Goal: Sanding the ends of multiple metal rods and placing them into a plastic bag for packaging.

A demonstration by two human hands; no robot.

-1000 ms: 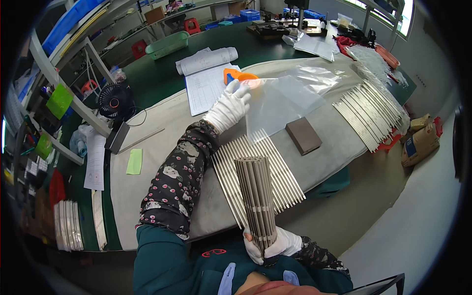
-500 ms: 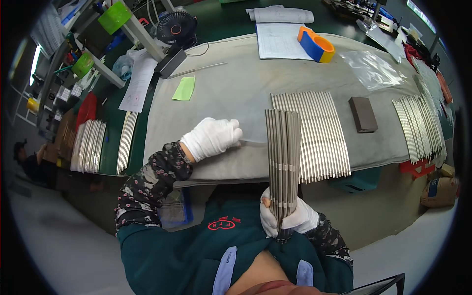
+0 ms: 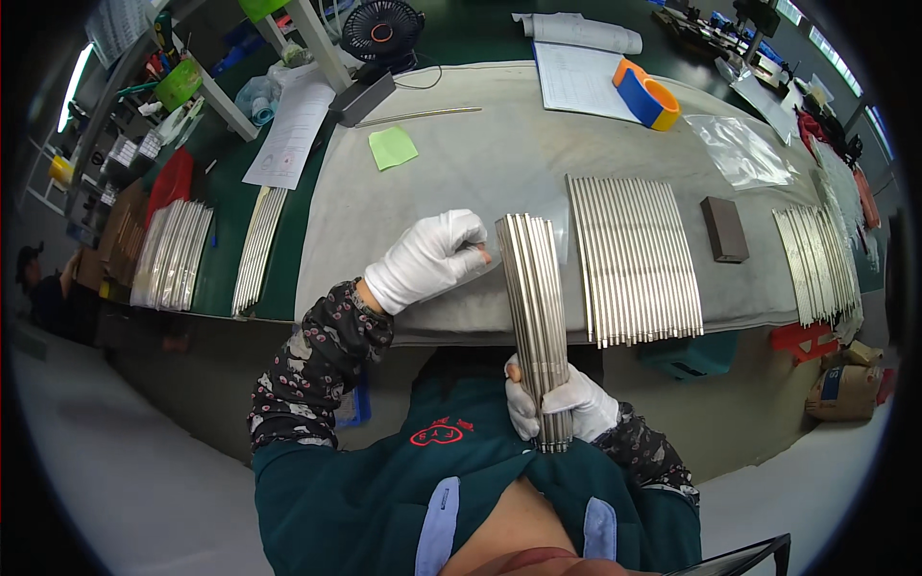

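Observation:
My right hand (image 3: 576,408), in a white glove with bare fingertips, is wrapped round the lower part of a bundle of shiny metal rods (image 3: 534,298). The bundle stands lengthwise in front of my body, its top leaning slightly left over the table edge. My left hand (image 3: 427,261), also gloved, is held over the cloth just left of the bundle's upper end. Its fingers are curled in toward the thumb, no rod shows in them, and a gap separates it from the bundle. Right of the bundle, a row of similar rods (image 3: 637,259) lies side by side on the grey cloth.
A dark brown block (image 3: 723,230) and more rods (image 3: 816,264) lie to the right. Behind are a clear plastic bag (image 3: 740,149), an orange-and-blue tape ring (image 3: 648,96), papers (image 3: 586,82), a green note (image 3: 393,148) and a small fan (image 3: 382,31). Bagged rods (image 3: 175,254) stand left.
My left hand has moved closer to the bundle's top, its fingers still curled. The bundle's upper end has tilted left in my right hand, and the whole view has shifted a little.

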